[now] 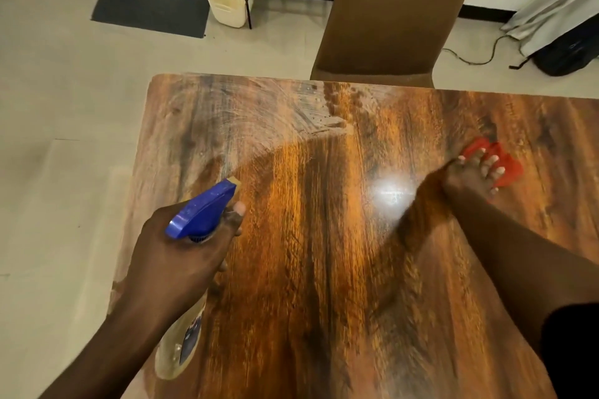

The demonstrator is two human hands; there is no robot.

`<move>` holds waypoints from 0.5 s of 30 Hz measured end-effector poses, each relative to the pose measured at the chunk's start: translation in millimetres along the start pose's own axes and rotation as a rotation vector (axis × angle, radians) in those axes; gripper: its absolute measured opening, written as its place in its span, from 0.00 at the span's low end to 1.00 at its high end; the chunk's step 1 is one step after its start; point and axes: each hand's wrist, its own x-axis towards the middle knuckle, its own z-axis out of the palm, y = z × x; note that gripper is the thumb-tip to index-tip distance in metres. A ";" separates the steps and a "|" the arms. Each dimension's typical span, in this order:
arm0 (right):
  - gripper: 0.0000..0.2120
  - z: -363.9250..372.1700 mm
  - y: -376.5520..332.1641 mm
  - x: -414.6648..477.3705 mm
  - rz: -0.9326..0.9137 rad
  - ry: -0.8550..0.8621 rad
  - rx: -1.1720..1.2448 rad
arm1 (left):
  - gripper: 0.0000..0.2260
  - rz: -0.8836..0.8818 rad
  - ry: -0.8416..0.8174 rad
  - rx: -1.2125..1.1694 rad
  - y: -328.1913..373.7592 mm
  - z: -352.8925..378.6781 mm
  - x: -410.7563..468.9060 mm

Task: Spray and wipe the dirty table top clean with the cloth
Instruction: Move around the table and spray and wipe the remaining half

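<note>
The wooden table top (324, 236) fills the lower frame, with whitish wet smears and droplets (259, 113) across its far left part. My left hand (181, 253) grips a spray bottle (202, 209) with a blue trigger head and a pale body, held over the table's left edge, nozzle pointing toward the far side. My right hand (470, 176) presses a red cloth (499, 165) flat on the table at the right, fingers spread over it. The hand and cloth look motion-blurred.
A brown chair (395, 10) stands pushed against the table's far edge. On the pale floor beyond lie a dark mat (152, 1), a cream plastic basket (228, 0), a cable (470, 55) and a dark bag (567, 52) at the far right.
</note>
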 end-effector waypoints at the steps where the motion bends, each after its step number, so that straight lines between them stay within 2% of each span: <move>1: 0.29 6.1 -17.8 7.1 -0.070 -0.022 -0.032 | 0.22 -0.007 0.003 -0.002 -2.1 -0.8 0.8; 5: 0.32 41.3 -98.6 15.3 -0.309 -0.113 -0.099 | 0.23 -0.038 0.046 0.001 -10.9 -7.8 1.9; 8: 0.35 75.9 -156.0 -10.3 -0.604 -0.167 -0.213 | 0.26 -0.045 0.082 0.004 -14.6 -13.7 2.6; 10: 0.36 99.7 -185.0 -40.8 -0.796 -0.191 -0.286 | 0.23 -0.059 0.087 0.019 -13.4 -16.2 2.4; 12: 0.35 123.8 -201.9 -81.5 -0.975 -0.238 -0.334 | 0.19 -0.069 0.091 0.030 -9.8 -17.2 1.9; 15: 0.35 153.5 -197.8 -152.3 -1.241 -0.299 -0.387 | 0.20 -0.080 0.106 0.052 -3.2 -15.7 1.8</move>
